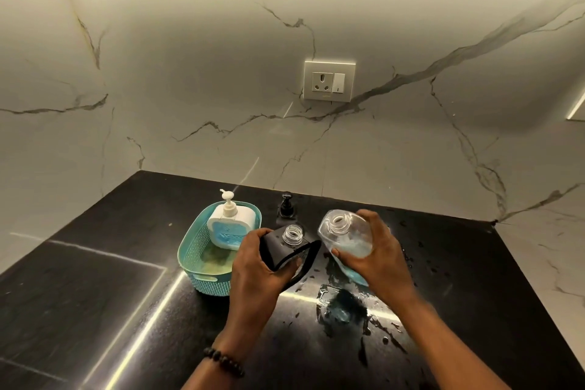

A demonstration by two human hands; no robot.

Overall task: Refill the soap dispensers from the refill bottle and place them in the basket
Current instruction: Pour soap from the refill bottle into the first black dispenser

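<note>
My left hand (258, 266) grips a black soap dispenser (286, 247) with its clear threaded neck open and no pump on it. My right hand (375, 250) holds a clear refill bottle (342, 236) with blue liquid in it, uncapped, upright and slightly tilted, just right of the dispenser. The two necks stand side by side, apart. A black pump head (286, 206) stands on the counter behind them. A white dispenser with a blue front (229, 225) sits inside the teal basket (193, 250) to the left.
Spilled liquid and droplets (340, 304) lie on the black counter (95, 294) in front of my right hand. A marble wall with a socket (329, 81) rises behind. The counter ends at the right against a marble surface.
</note>
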